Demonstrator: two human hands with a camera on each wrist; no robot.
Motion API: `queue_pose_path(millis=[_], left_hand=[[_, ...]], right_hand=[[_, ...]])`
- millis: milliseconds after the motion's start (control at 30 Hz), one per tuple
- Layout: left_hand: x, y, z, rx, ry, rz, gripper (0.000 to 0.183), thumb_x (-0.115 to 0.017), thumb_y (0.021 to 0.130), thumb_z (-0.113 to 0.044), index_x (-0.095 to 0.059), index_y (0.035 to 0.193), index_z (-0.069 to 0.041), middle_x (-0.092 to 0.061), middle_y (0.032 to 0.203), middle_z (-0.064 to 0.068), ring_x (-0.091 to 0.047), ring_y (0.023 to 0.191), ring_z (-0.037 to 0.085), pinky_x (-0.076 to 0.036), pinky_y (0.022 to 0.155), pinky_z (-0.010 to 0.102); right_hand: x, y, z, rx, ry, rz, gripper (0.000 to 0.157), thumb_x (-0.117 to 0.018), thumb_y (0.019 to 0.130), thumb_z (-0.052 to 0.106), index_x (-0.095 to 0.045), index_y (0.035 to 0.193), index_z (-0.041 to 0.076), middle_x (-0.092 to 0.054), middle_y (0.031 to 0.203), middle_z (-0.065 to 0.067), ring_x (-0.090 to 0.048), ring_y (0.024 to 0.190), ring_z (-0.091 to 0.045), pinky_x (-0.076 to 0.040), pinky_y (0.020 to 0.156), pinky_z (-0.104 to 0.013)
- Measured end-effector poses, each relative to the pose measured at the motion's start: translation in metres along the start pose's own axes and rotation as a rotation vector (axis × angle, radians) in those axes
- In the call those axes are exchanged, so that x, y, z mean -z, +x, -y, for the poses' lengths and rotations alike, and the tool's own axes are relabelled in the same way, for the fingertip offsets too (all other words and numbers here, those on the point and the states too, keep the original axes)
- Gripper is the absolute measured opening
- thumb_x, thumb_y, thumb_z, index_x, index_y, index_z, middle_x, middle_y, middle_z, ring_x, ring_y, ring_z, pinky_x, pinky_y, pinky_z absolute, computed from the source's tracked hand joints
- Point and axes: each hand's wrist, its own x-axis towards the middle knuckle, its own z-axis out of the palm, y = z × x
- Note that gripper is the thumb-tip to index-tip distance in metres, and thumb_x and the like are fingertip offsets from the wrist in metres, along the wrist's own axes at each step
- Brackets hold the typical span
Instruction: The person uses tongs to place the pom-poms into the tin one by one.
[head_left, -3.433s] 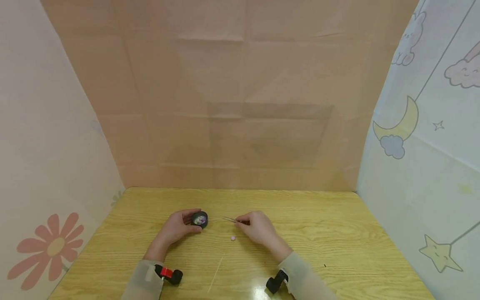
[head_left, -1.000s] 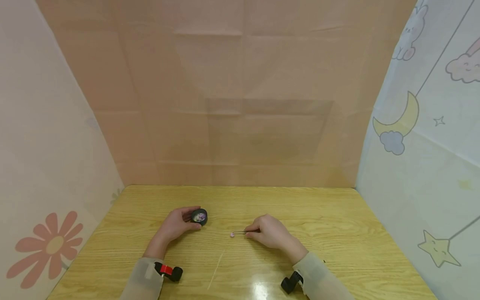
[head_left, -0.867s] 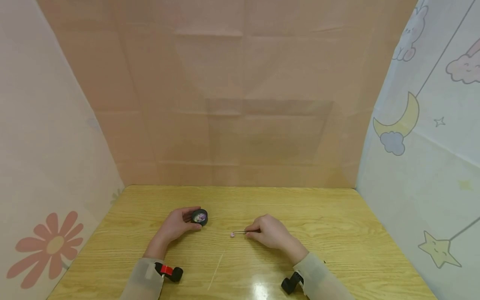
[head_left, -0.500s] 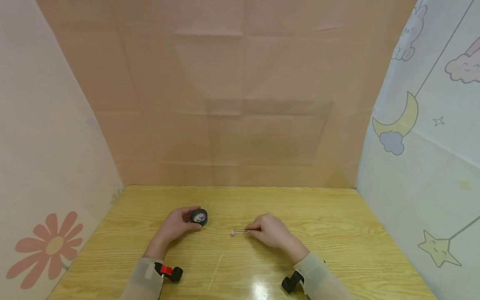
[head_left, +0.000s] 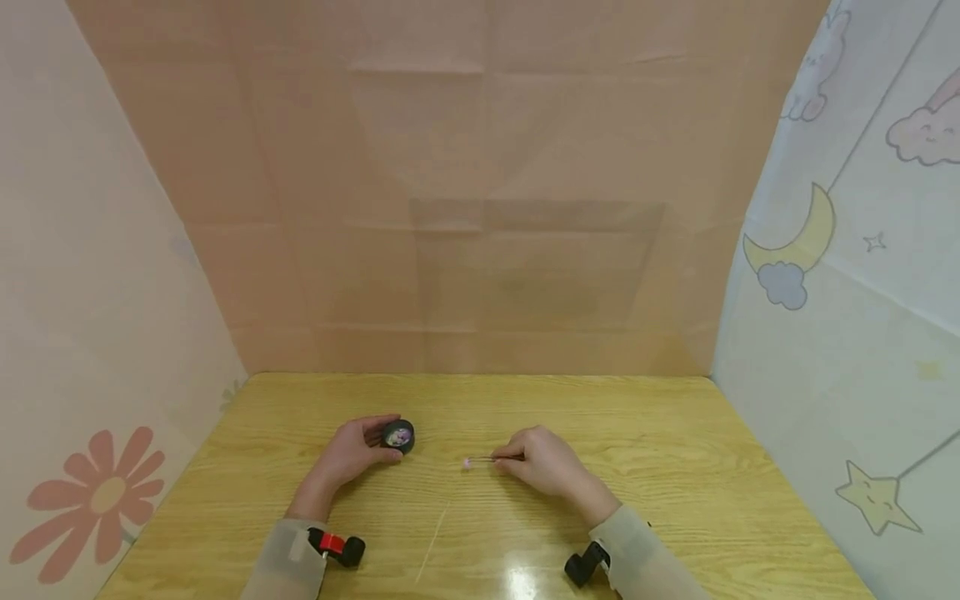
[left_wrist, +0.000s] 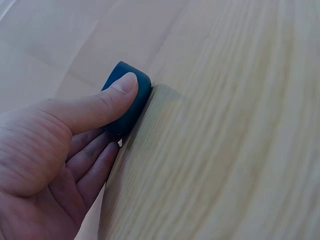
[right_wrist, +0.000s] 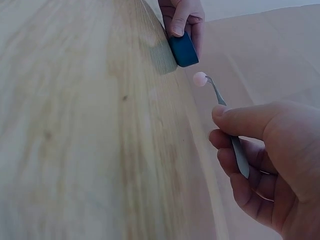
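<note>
My left hand (head_left: 347, 457) holds a small dark round container (left_wrist: 142, 89) between thumb and fingers. It stands on the wooden table, and in the head view its round face shows a white, purple and green pattern inside a dark rim. Right of it, my right hand (head_left: 546, 462) pinches a pair of metal tweezers (right_wrist: 240, 157) between thumb and fingers, tips pointing left. A small pale pink ball (right_wrist: 199, 79) is held at the bent tweezer tips, close over the table in the head view and apart from the container.
The wooden table (head_left: 450, 542) carries a pale streak in front of the hands and a tiny dark speck (head_left: 649, 524) near the right sleeve. A tan sheet (head_left: 480, 283) rises behind, with patterned white sheets (head_left: 847, 350) at both sides.
Earlier the pink ball lay on the table below the tweezers. My right hand has since moved right and nearer, taken the ball in the tips and raised it slightly. The left hand stays put.
</note>
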Motion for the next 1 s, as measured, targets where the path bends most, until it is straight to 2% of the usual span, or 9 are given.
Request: queue_pose_path(millis=[233,700,1000], left_hand=[[0.000,-0.001,-0.002,0.004,0.002,-0.004,0.067,-0.092,0.087,-0.013,-0.066,0.148,-0.007,-0.066,0.144,0.018,-0.061,0.135,0.039,-0.049,0.111,0.054],[-0.003,-0.003,0.000,0.008,-0.014,-0.003,0.066,-0.093,0.086,-0.015,-0.068,0.146,-0.009,-0.067,0.142,0.017,-0.062,0.135,0.039,-0.050,0.111,0.054],[-0.001,-0.001,0.002,0.007,-0.010,-0.009,0.065,-0.092,0.087,-0.014,-0.067,0.147,-0.010,-0.066,0.143,0.017,-0.060,0.136,0.039,-0.048,0.113,0.055]], right_hand=[[0.000,0.003,0.000,0.018,0.006,0.005,0.017,-0.078,0.101,0.026,-0.087,0.114,0.020,-0.077,0.097,0.010,-0.066,0.081,0.000,-0.053,0.066,-0.026],[-0.007,0.004,0.005,0.023,-0.010,-0.012,0.016,-0.078,0.101,0.026,-0.087,0.113,0.020,-0.078,0.098,0.009,-0.067,0.083,-0.001,-0.055,0.069,-0.026],[-0.018,0.020,0.015,0.027,0.005,-0.045,0.019,-0.076,0.102,0.028,-0.087,0.115,0.020,-0.078,0.098,0.008,-0.066,0.080,-0.001,-0.053,0.067,-0.027]])
